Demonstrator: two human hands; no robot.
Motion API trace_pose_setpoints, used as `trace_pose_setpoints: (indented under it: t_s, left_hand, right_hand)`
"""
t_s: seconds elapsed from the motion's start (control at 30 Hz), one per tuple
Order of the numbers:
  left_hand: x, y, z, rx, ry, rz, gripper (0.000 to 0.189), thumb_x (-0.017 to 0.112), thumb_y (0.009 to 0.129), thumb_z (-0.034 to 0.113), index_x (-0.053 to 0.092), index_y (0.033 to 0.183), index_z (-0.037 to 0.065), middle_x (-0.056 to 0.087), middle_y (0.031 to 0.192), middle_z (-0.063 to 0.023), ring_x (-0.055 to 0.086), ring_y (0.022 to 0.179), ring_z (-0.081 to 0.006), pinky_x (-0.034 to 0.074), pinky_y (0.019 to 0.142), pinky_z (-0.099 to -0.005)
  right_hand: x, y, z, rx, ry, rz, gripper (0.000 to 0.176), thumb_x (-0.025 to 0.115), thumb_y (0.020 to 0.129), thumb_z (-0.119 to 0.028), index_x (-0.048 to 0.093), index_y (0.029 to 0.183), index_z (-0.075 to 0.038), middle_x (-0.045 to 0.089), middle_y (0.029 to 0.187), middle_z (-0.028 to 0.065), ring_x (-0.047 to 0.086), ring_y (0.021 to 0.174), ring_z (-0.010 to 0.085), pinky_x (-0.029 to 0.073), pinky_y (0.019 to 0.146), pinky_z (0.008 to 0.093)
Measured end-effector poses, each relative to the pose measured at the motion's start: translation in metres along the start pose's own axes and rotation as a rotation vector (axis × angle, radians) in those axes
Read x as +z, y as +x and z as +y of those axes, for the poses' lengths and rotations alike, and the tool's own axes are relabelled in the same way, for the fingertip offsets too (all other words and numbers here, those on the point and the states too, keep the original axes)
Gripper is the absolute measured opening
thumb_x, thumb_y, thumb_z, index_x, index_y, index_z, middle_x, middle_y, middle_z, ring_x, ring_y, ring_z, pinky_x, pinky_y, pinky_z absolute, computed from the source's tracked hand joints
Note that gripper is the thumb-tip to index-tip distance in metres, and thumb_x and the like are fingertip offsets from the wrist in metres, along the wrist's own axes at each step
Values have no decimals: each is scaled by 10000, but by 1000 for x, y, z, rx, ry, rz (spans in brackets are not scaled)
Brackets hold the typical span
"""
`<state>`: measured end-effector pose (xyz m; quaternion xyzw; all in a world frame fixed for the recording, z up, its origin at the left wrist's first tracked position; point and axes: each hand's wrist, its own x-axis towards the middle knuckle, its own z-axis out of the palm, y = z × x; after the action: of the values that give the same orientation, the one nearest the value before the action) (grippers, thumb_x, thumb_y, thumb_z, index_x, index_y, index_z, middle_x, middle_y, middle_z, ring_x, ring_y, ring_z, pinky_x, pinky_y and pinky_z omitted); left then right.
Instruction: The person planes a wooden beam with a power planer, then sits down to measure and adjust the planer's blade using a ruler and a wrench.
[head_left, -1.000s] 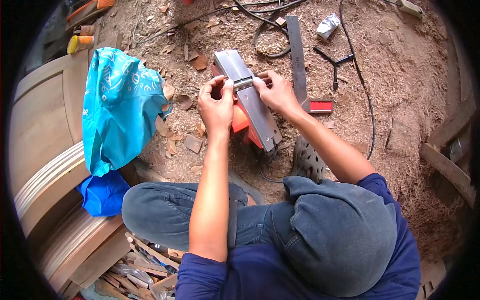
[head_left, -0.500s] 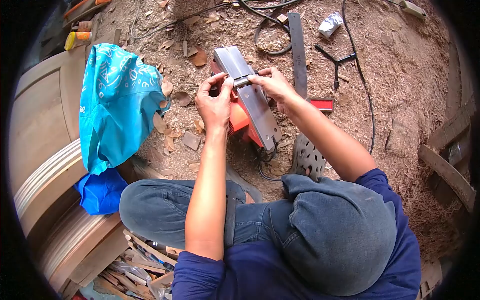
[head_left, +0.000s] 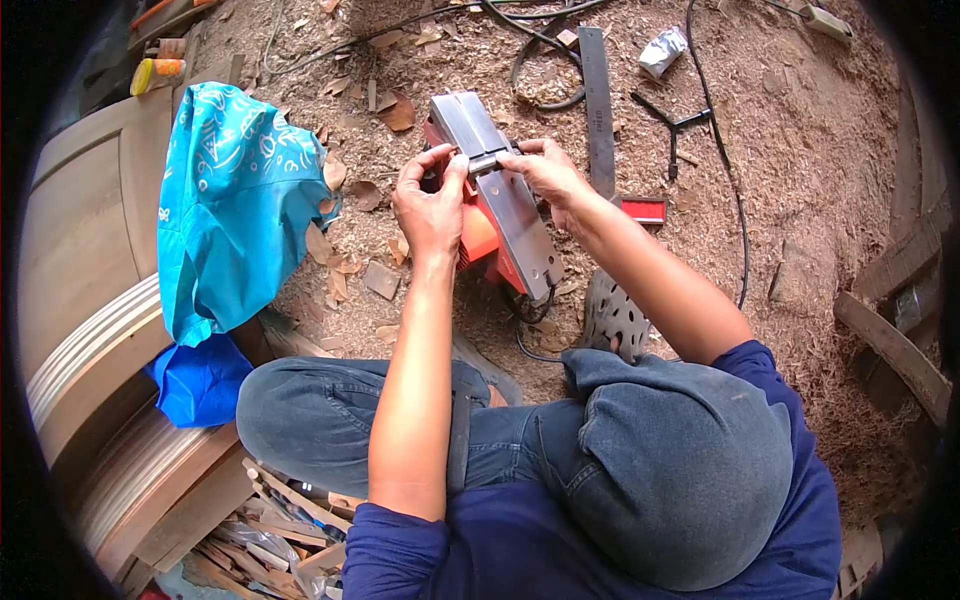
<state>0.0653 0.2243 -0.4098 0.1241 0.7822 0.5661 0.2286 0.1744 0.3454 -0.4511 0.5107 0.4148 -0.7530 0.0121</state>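
Note:
An orange electric planer (head_left: 520,228) lies upside down on the ground in front of me, its metal sole facing up. My left hand (head_left: 432,205) pinches the left end of the cutter slot, thumb on top and index finger curled round the side. On the opposite end, my right hand (head_left: 545,175) presses its thumb near the blade (head_left: 483,162), with the fingers bent over the planer's edge. Both hands touch the planer at the cutter; the fingertips partly hide it. A steel ruler (head_left: 597,110) rests on the ground to the right of my right hand.
Wood shavings and dry leaves cover the ground. A black T-shaped wrench (head_left: 673,124), a red box (head_left: 643,210) and a crumpled silver packet (head_left: 662,50) lie to the right, near a black cable (head_left: 722,150). Turquoise cloth (head_left: 235,210) drapes over wooden panels (head_left: 80,200) at left.
Both hands stay at the planer's cutter with almost the same grip. The view has shifted very slightly; nothing else has visibly moved.

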Motion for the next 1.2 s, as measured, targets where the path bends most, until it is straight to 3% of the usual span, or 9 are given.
trace_pose_setpoints:
  t_s: [0.2, 0.3, 0.53, 0.7, 0.83, 0.9, 1.2]
  left_hand:
    - [1, -2, 4, -7, -13, -4, 201, 771, 874, 77, 715, 1046, -12, 701, 890, -31, 638, 749, -83, 527, 675, -241]
    - [1, -2, 5, -7, -28, -10, 191, 765, 878, 68, 714, 1044, -13, 703, 890, -31, 638, 748, -84, 526, 678, -240]
    - [0, -2, 2, 7, -10, -7, 180, 759, 884, 61, 711, 1040, -14, 706, 886, -34, 639, 750, -83, 525, 674, -238]
    - [2, -3, 4, 4, -16, -1, 177, 756, 886, 61, 712, 1041, -12, 708, 890, -37, 640, 750, -84, 526, 672, -240]
    - [1, -2, 1, 19, -10, 1, 178, 756, 885, 66, 713, 1041, -10, 709, 893, -39, 642, 753, -87, 529, 676, -244]
    - [1, -1, 1, 30, 4, 2, 180, 757, 885, 68, 713, 1041, -11, 710, 894, -40, 642, 755, -89, 530, 679, -245]
    - [0, 0, -4, 2, 7, 5, 177, 758, 883, 73, 714, 1037, -2, 710, 895, -44, 644, 772, -88, 528, 690, -244]
  right_hand:
    - [18, -5, -2, 5, 28, 49, 966, 877, 726, -496, 393, 1372, 35, 613, 1196, 189, 590, 1140, 241, 514, 930, 418]
    - [25, -5, 2, -7, -124, 143, 1057, 874, 715, -533, 327, 1411, 46, 588, 1235, 209, 626, 1095, 254, 531, 911, 422]
    - [23, -4, 5, 0, -95, 134, 1019, 879, 726, -469, 326, 1417, 35, 580, 1248, 195, 618, 1098, 252, 510, 951, 414]
    - [17, -11, -1, 14, 126, -20, 980, 880, 736, -386, 322, 1429, 23, 565, 1272, 198, 604, 1125, 248, 495, 972, 418]
    - [18, -12, -5, 57, 112, 2, 991, 877, 740, -384, 307, 1440, 24, 568, 1272, 199, 610, 1122, 245, 493, 972, 411]
    - [24, -13, -3, 13, -39, 105, 996, 874, 743, -369, 293, 1453, 19, 557, 1291, 202, 597, 1152, 250, 485, 986, 415]
    - [18, -25, -10, 34, 139, -10, 900, 841, 790, -368, 342, 1442, 1, 531, 1329, 188, 559, 1202, 260, 446, 1029, 424]
